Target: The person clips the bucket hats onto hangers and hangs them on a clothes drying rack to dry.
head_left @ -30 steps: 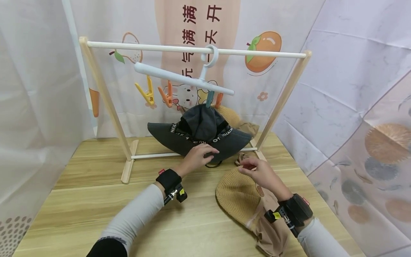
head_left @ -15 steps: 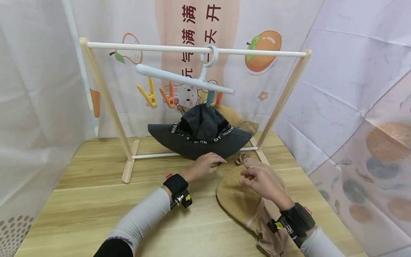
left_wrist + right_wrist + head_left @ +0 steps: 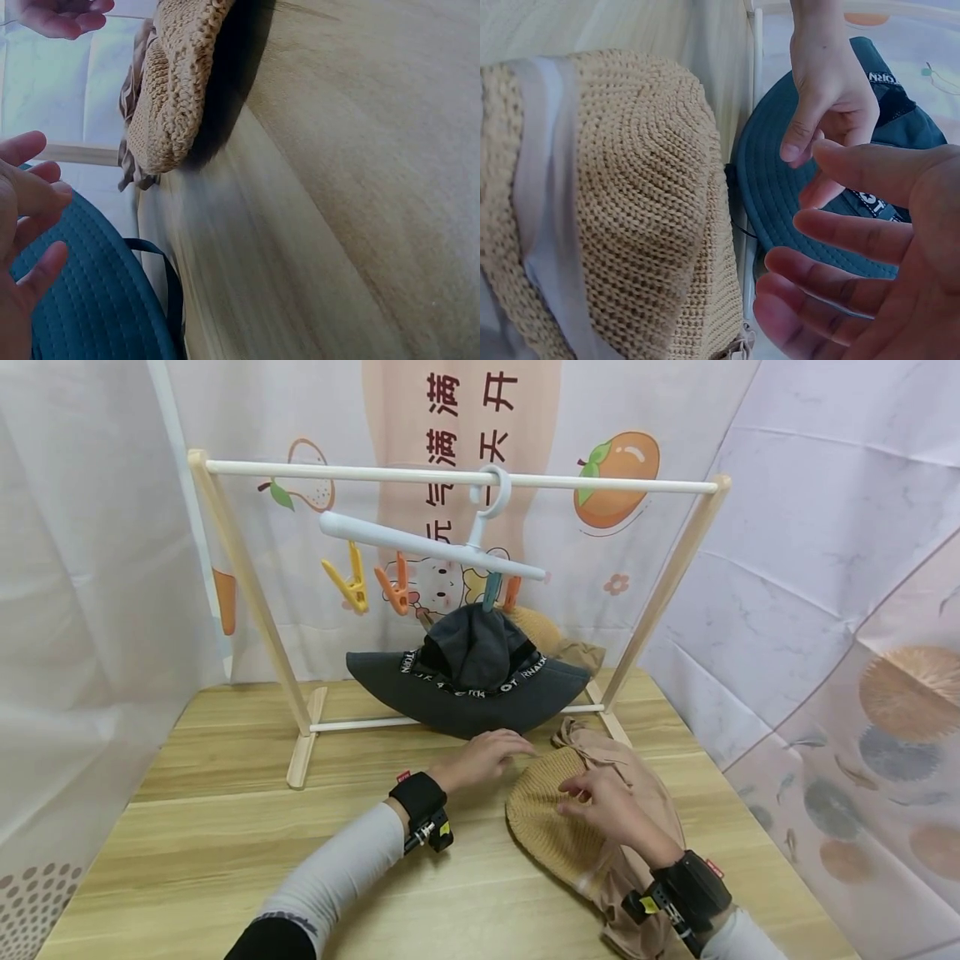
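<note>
A dark bucket hat with lettered trim hangs from a teal clip and an orange clip under the pale hanger. Just below its brim is my left hand, holding nothing, its fingers loosely bent. On the table lies a tan knitted hat with brown fabric along its right side. My right hand is over this hat with nothing in its grasp. In the right wrist view its fingers are spread and relaxed, and the knitted crown fills the left side.
A wooden rack with a white top rail stands across the back of the table. A yellow clip and another orange clip hang at the hanger's left. Another tan hat shows behind the dark one.
My left hand has come down off the dark hat's brim and moved right, toward the knitted hat. The right hand has shifted slightly nearer to me over that hat.
</note>
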Demonstrator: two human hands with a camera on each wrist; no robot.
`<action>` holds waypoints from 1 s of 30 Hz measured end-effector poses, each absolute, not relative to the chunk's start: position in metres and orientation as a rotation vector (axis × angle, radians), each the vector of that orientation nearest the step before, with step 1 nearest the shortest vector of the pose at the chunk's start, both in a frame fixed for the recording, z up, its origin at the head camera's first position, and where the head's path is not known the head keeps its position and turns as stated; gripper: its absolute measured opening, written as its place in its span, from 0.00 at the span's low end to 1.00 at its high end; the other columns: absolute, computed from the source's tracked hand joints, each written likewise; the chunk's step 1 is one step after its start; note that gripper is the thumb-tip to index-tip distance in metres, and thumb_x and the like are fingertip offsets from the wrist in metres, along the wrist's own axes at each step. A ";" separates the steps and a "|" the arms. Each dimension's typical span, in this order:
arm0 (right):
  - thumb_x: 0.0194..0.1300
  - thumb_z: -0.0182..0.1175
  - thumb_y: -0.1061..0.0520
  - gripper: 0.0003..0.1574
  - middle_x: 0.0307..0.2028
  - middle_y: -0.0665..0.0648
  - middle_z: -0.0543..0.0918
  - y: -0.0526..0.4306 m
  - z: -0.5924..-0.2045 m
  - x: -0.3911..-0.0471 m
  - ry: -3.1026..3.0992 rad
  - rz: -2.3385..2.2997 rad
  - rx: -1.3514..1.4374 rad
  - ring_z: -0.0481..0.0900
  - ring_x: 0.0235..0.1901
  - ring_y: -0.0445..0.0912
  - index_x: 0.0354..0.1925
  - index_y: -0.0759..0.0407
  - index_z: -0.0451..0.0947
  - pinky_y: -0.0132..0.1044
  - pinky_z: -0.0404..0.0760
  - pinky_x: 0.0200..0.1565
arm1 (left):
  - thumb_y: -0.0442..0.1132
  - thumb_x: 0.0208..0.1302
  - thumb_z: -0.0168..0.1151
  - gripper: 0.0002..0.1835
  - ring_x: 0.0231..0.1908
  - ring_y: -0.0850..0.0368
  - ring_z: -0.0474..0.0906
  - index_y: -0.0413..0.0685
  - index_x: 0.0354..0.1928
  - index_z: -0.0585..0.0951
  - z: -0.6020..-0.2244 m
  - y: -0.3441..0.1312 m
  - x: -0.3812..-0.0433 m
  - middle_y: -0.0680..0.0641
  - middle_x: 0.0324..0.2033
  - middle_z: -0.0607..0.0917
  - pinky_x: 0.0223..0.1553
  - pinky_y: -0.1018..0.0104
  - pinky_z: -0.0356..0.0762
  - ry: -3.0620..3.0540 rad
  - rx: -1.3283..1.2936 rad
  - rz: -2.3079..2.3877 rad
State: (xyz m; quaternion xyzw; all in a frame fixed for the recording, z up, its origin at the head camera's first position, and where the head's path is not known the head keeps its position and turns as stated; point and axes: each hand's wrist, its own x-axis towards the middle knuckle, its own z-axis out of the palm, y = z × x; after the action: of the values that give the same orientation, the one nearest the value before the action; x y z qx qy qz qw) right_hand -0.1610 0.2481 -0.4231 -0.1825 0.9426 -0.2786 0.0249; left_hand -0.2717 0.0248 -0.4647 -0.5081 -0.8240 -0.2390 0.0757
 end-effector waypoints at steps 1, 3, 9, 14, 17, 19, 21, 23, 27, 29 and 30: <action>0.57 0.64 0.53 0.19 0.38 0.62 0.83 0.248 -0.424 -0.160 2.912 -0.867 -0.552 0.77 0.36 0.53 0.43 0.64 0.80 0.45 0.77 0.36 | 0.23 0.56 0.53 0.25 0.54 0.59 0.71 0.52 0.54 0.78 -0.465 0.025 -0.272 0.53 0.51 0.81 0.56 0.62 0.71 -2.478 -1.531 -0.706; 0.57 0.64 0.53 0.19 0.39 0.62 0.83 0.247 -0.425 -0.159 2.912 -0.866 -0.536 0.77 0.35 0.53 0.43 0.64 0.80 0.44 0.76 0.35 | 0.21 0.54 0.53 0.28 0.56 0.58 0.70 0.53 0.56 0.77 -0.465 0.027 -0.271 0.52 0.53 0.80 0.56 0.60 0.70 -2.499 -1.554 -0.684; 0.56 0.65 0.55 0.17 0.36 0.60 0.83 0.242 -0.436 -0.159 2.947 -0.760 -0.566 0.78 0.36 0.52 0.43 0.63 0.81 0.45 0.78 0.37 | 0.17 0.48 0.52 0.37 0.61 0.56 0.64 0.53 0.61 0.73 -0.471 0.028 -0.270 0.53 0.60 0.75 0.57 0.51 0.68 -2.592 -1.619 -0.618; 0.52 0.68 0.55 0.19 0.35 0.58 0.79 0.236 -0.447 -0.152 2.951 -0.687 -0.532 0.75 0.33 0.48 0.42 0.61 0.80 0.42 0.77 0.34 | 0.22 0.57 0.55 0.32 0.64 0.56 0.62 0.58 0.62 0.72 -0.477 0.033 -0.267 0.55 0.63 0.72 0.58 0.49 0.69 -2.618 -1.671 -0.449; 0.47 0.71 0.52 0.21 0.35 0.57 0.78 0.233 -0.452 -0.147 2.969 -0.615 -0.557 0.73 0.33 0.47 0.40 0.59 0.80 0.42 0.74 0.33 | 0.25 0.61 0.54 0.29 0.64 0.55 0.62 0.59 0.61 0.73 -0.480 0.036 -0.267 0.54 0.64 0.72 0.58 0.48 0.69 -2.575 -1.718 -0.374; 0.45 0.72 0.49 0.24 0.36 0.57 0.76 0.230 -0.455 -0.144 2.983 -0.547 -0.573 0.72 0.34 0.48 0.40 0.58 0.80 0.44 0.74 0.34 | 0.27 0.63 0.53 0.26 0.65 0.53 0.61 0.60 0.61 0.73 -0.482 0.037 -0.268 0.54 0.63 0.72 0.59 0.47 0.67 -2.532 -1.750 -0.321; 0.43 0.73 0.46 0.28 0.37 0.58 0.75 0.227 -0.457 -0.142 2.994 -0.499 -0.568 0.72 0.37 0.50 0.41 0.58 0.79 0.47 0.74 0.37 | 0.28 0.63 0.53 0.26 0.65 0.52 0.60 0.60 0.61 0.73 -0.483 0.038 -0.267 0.54 0.63 0.72 0.61 0.45 0.64 -2.494 -1.778 -0.256; 0.41 0.73 0.44 0.31 0.38 0.58 0.73 0.226 -0.458 -0.140 2.993 -0.483 -0.550 0.71 0.38 0.52 0.42 0.59 0.79 0.49 0.74 0.38 | 0.29 0.64 0.51 0.26 0.66 0.52 0.59 0.60 0.61 0.72 -0.484 0.039 -0.266 0.55 0.63 0.72 0.62 0.45 0.63 -2.476 -1.796 -0.185; 0.40 0.74 0.44 0.35 0.39 0.58 0.72 0.225 -0.460 -0.137 2.968 -0.501 -0.521 0.69 0.43 0.55 0.44 0.61 0.78 0.51 0.74 0.41 | 0.23 0.60 0.50 0.33 0.67 0.53 0.57 0.61 0.64 0.69 -0.486 0.040 -0.263 0.56 0.64 0.71 0.64 0.45 0.61 -2.529 -1.818 -0.147; 0.39 0.74 0.43 0.36 0.40 0.59 0.72 0.225 -0.460 -0.136 2.952 -0.499 -0.522 0.69 0.45 0.56 0.45 0.61 0.78 0.51 0.74 0.43 | 0.22 0.59 0.49 0.34 0.67 0.54 0.57 0.62 0.64 0.69 -0.487 0.041 -0.262 0.57 0.64 0.71 0.64 0.45 0.61 -2.552 -1.812 -0.157; 0.39 0.74 0.43 0.38 0.41 0.59 0.72 0.225 -0.460 -0.136 2.942 -0.499 -0.524 0.68 0.46 0.56 0.46 0.62 0.77 0.51 0.74 0.43 | 0.22 0.59 0.49 0.34 0.67 0.54 0.58 0.63 0.64 0.68 -0.488 0.042 -0.262 0.58 0.63 0.71 0.63 0.46 0.62 -2.549 -1.814 -0.160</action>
State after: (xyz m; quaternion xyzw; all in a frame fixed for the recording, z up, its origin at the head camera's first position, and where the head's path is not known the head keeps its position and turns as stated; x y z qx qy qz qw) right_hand -0.1360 0.2255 -0.4597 -0.1727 0.9696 -0.1643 0.0559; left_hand -0.2615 0.0418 -0.4884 -0.5790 -0.8137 -0.0511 0.0046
